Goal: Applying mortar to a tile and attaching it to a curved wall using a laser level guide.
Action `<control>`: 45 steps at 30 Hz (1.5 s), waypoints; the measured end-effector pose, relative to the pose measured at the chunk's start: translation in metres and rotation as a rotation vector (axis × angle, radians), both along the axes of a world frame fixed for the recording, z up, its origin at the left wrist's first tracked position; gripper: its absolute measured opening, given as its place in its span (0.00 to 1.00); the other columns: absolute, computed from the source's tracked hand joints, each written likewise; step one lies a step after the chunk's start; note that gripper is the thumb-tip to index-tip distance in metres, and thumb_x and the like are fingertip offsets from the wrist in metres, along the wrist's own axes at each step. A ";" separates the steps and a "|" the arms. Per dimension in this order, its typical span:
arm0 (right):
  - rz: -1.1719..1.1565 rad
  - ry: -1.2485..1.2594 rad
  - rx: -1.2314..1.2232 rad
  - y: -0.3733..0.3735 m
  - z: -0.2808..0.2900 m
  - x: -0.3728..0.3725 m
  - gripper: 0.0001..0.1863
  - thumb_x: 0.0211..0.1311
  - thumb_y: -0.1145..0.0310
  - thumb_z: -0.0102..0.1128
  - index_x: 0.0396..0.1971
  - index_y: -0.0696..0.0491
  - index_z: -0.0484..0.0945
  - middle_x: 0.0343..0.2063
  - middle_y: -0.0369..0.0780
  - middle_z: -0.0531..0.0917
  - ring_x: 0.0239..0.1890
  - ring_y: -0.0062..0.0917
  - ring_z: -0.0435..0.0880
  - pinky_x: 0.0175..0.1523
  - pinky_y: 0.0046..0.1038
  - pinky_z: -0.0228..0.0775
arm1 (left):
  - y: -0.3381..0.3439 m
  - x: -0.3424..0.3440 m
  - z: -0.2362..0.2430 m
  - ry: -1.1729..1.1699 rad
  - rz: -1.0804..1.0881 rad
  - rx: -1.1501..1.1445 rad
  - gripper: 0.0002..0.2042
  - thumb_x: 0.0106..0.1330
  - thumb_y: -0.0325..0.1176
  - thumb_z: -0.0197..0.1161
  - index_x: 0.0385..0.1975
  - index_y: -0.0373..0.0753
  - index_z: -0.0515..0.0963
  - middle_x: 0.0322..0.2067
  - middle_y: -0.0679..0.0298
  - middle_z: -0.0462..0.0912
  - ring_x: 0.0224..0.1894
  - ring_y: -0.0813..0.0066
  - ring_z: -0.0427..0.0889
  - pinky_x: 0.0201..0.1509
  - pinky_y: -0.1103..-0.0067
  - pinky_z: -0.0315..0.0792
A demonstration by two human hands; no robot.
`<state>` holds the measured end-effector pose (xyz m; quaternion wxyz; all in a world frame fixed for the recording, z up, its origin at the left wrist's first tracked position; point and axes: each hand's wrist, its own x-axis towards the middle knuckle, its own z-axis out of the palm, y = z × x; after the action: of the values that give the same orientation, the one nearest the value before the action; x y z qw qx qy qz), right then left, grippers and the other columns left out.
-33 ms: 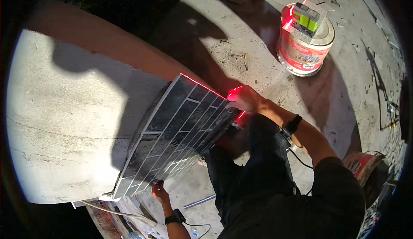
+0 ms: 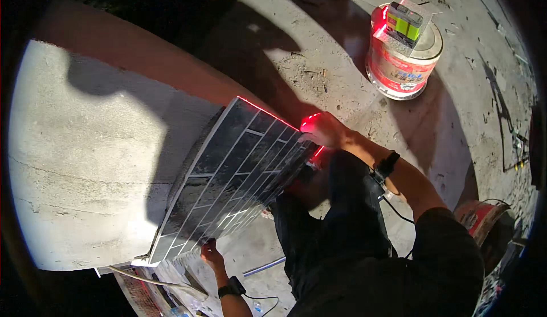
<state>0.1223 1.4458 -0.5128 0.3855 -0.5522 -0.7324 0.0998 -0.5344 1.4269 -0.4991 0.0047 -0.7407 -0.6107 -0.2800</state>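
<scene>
A dark grey tile panel (image 2: pixel 231 157) with light joint lines covers the face of a pale masonry wall, and a red laser line runs along its top edge. My right hand (image 2: pixel 326 131) is at the panel's far right corner, its fingers bent over the edge, with red light across the knuckles. Lower down, my left hand (image 2: pixel 211 254) touches the panel's face near the bottom left, fingertips pressed together. Whatever lies between those fingertips is too small to make out. Both wrists carry dark straps with small devices.
On a red and white bucket (image 2: pixel 403 69) stands a green and black laser level (image 2: pixel 405 23). A second bucket (image 2: pixel 476 220) lies tilted at the right. The wall's wide top (image 2: pixel 85 174) spreads to my left. A hose (image 2: pixel 154 281) and a blue tube (image 2: pixel 264 267) lie below.
</scene>
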 end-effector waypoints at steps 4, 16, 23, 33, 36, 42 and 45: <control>-0.030 -0.017 0.010 0.000 -0.005 0.000 0.12 0.60 0.58 0.68 0.31 0.52 0.82 0.28 0.42 0.82 0.35 0.41 0.83 0.38 0.43 0.74 | -0.001 -0.002 -0.009 -0.085 -0.008 -0.041 0.05 0.66 0.28 0.65 0.30 0.33 0.83 0.27 0.57 0.86 0.30 0.64 0.84 0.34 0.70 0.75; -0.219 -0.265 0.350 -0.009 -0.029 -0.012 0.13 0.59 0.60 0.72 0.41 0.44 0.80 0.41 0.33 0.80 0.48 0.28 0.80 0.48 0.35 0.73 | 0.002 -0.023 -0.035 -0.511 0.067 -0.158 0.06 0.64 0.29 0.70 0.35 0.32 0.85 0.29 0.63 0.87 0.29 0.74 0.81 0.36 0.77 0.74; -0.050 -0.174 -0.022 -0.002 -0.026 -0.005 0.11 0.62 0.59 0.66 0.29 0.51 0.82 0.30 0.40 0.84 0.37 0.38 0.86 0.42 0.40 0.78 | 0.004 -0.017 -0.027 -0.336 0.081 -0.057 0.07 0.59 0.29 0.74 0.34 0.34 0.86 0.28 0.57 0.89 0.27 0.67 0.83 0.36 0.72 0.75; -0.072 -0.186 -0.027 -0.002 -0.012 -0.005 0.09 0.56 0.61 0.71 0.28 0.51 0.84 0.24 0.42 0.82 0.31 0.38 0.83 0.37 0.37 0.75 | 0.002 0.004 -0.013 -0.060 0.152 0.022 0.06 0.57 0.29 0.74 0.27 0.37 0.83 0.26 0.54 0.85 0.26 0.57 0.82 0.31 0.67 0.72; -0.093 -0.150 -0.006 -0.002 -0.001 -0.006 0.10 0.57 0.61 0.71 0.26 0.52 0.83 0.24 0.44 0.81 0.30 0.40 0.83 0.37 0.39 0.75 | -0.003 0.013 -0.003 -0.151 0.114 -0.002 0.06 0.57 0.29 0.74 0.28 0.36 0.83 0.26 0.54 0.84 0.26 0.56 0.81 0.31 0.66 0.72; -0.116 0.070 -0.130 -0.001 -0.003 -0.019 0.12 0.63 0.59 0.67 0.31 0.53 0.83 0.30 0.43 0.84 0.33 0.40 0.84 0.42 0.37 0.77 | -0.003 -0.004 -0.019 -0.026 0.059 0.081 0.05 0.60 0.29 0.71 0.31 0.35 0.84 0.28 0.53 0.84 0.32 0.55 0.82 0.35 0.67 0.73; -0.143 -0.098 0.034 -0.020 -0.009 0.000 0.17 0.66 0.55 0.65 0.25 0.53 0.81 0.26 0.44 0.83 0.29 0.43 0.83 0.36 0.41 0.76 | -0.002 -0.021 -0.037 -0.864 -0.030 -0.168 0.28 0.72 0.56 0.56 0.37 0.30 0.82 0.40 0.57 0.83 0.42 0.64 0.81 0.44 0.65 0.75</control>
<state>0.1225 1.4255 -0.5222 0.3647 -0.6007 -0.7107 0.0327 -0.5556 1.4252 -0.5358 -0.3154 -0.5621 -0.5665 -0.5134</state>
